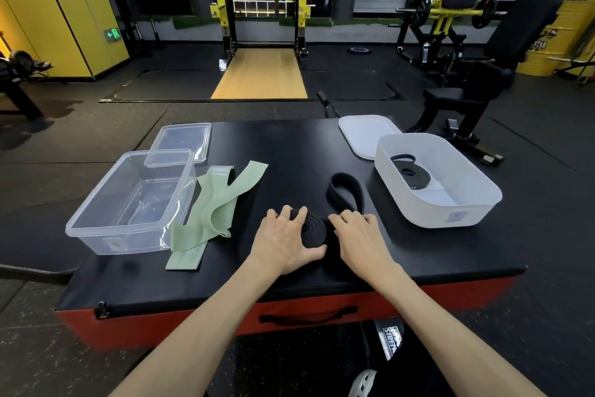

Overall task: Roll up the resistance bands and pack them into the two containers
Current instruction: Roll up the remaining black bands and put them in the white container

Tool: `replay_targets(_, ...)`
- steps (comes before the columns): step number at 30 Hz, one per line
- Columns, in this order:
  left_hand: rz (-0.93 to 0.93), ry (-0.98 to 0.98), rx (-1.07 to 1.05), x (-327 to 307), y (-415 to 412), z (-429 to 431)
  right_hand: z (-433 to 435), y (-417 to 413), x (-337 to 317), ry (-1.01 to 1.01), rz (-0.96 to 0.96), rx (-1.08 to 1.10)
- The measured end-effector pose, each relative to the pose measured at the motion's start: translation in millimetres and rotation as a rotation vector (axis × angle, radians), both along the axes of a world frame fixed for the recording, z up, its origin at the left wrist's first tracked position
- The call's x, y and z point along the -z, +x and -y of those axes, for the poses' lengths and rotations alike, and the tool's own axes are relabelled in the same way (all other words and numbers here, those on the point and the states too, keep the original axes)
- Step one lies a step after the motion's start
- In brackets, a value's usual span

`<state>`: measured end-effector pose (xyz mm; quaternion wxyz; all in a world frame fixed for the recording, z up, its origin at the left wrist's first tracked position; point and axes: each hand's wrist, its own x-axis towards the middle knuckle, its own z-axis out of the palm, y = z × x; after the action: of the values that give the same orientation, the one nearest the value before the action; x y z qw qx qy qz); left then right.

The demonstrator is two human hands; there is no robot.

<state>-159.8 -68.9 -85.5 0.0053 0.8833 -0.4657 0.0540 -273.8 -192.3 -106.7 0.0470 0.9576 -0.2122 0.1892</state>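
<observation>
A black resistance band (317, 227) lies partly coiled on the black padded box top (289, 152); its free loop (346, 192) trails away toward the far right. My left hand (286, 240) holds the coil, fingers curled over it and thumb at its near edge. My right hand (359, 235) grips the coil's right side. Two pale green bands (212, 203) lie loose and crossed to the left. A clear container (128, 203) stands at the left, with nothing in it. A white container (450, 200) at the right holds a rolled black band (410, 171).
A clear lid (182, 142) lies behind the clear container and a white lid (363, 135) behind the white one. The box has red sides and a black strap handle (309, 316). Gym machines, a rack and a bench stand on the dark floor beyond.
</observation>
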Motion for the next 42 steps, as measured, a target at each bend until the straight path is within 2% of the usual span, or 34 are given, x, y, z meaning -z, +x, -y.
replay_targets(5,-0.013,-0.009,-0.126,-1.5,-10.8,3.0,-8.3,5.0,-3.3,-0.033,-0.05,-0.029)
replay_targets(9,-0.013,-0.013,-0.145,-2.2,-12.9,2.5,-7.6,6.6,-8.6,0.001,-0.097,-0.101)
replay_targets(21,-0.039,-0.001,-0.12,-3.1,-13.7,0.1,16.2,-9.1,-2.9,-0.113,0.008,-0.059)
replay_targets(25,-0.129,0.161,0.051,-16.3,2.7,-5.5,17.8,-6.9,-7.7,-0.079,-0.02,-0.107)
replay_targets(28,-0.113,0.335,0.247,-35.2,26.1,-6.6,19.1,-7.0,-9.5,-0.071,-0.02,-0.132)
replay_targets(31,-0.145,0.342,0.444,-43.3,43.0,1.7,21.0,-6.5,-10.1,-0.068,-0.022,-0.147)
replay_targets(34,-0.179,0.285,0.533,-38.5,45.1,6.3,24.0,-5.6,-8.3,-0.072,-0.028,-0.146)
replay_targets(37,-0.12,0.232,0.522,-28.1,44.1,0.9,26.5,-5.8,-5.0,-0.097,-0.033,-0.133)
replay_targets(42,0.161,0.268,0.414,-18.7,33.1,0.3,21.2,-2.0,-1.3,-0.149,-0.004,-0.131)
